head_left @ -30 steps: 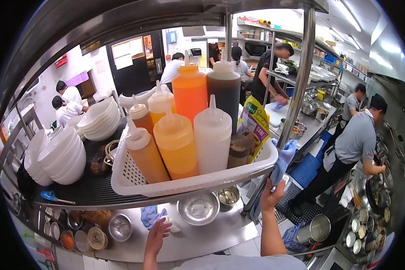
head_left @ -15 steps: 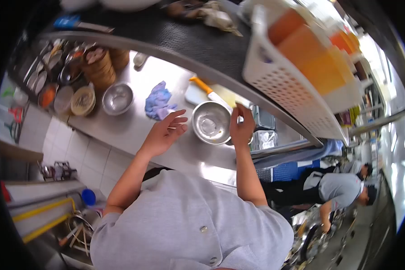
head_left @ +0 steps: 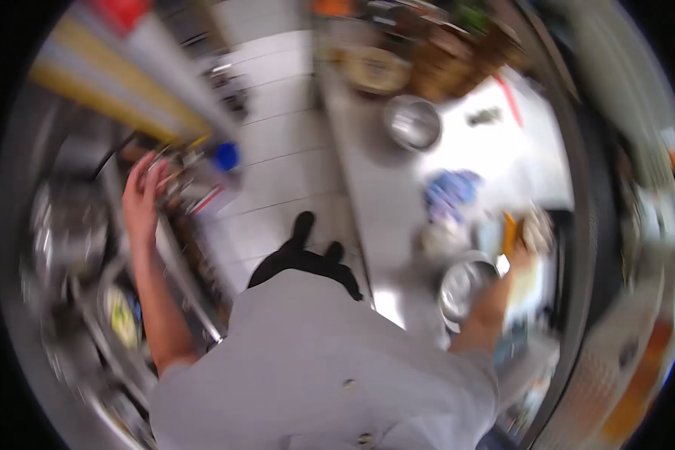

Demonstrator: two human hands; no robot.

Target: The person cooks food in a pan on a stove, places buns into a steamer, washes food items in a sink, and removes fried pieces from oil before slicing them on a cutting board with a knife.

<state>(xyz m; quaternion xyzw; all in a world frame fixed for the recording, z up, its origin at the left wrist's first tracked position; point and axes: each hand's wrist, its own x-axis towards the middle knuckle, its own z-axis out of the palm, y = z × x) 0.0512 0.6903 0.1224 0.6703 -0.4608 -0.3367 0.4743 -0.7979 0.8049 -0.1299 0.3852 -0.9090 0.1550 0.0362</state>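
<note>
My left hand (head_left: 145,187) reaches out to the left, beside a container of utensils (head_left: 181,174); its fingers are apart and I see nothing held in them. To the right, my right hand (head_left: 531,240) is smeared by motion above the steel counter, near the orange knife handle (head_left: 509,232). Whether it holds anything is unclear. Just below that hand lies a metal bowl (head_left: 465,289). A blue and purple cloth (head_left: 451,192) lies farther up the counter (head_left: 375,202).
Another metal bowl (head_left: 412,122) stands near brown stacked containers (head_left: 446,60) at the counter's far end. A blue cup (head_left: 226,156) is left of the tiled floor (head_left: 285,161). A shelf with a white basket (head_left: 600,360) borders the right.
The view has swung left, away from the shelf. My left hand has moved out over the left side, away from the counter. My right hand has shifted from the metal bowl toward the knife.
</note>
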